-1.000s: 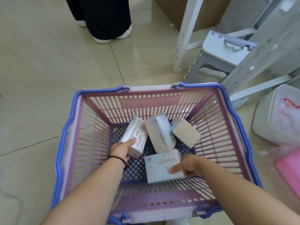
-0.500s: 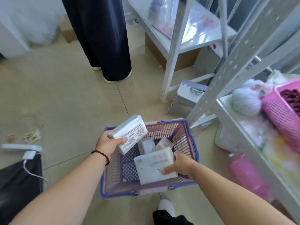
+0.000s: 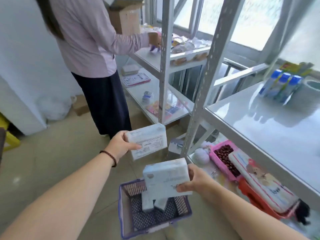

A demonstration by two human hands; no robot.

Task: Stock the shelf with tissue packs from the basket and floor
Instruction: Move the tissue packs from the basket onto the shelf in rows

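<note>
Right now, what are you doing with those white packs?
The left hand holds one tissue pack and the right hand holds another, both lifted above the basket, where more packs lie. The white shelf is beside them. Another person reaches into the next shelf.

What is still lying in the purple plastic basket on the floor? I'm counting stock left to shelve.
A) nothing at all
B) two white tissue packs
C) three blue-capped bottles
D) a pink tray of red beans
B: two white tissue packs lie on the mesh bottom of the purple plastic basket, below the pack in the right hand.
</note>
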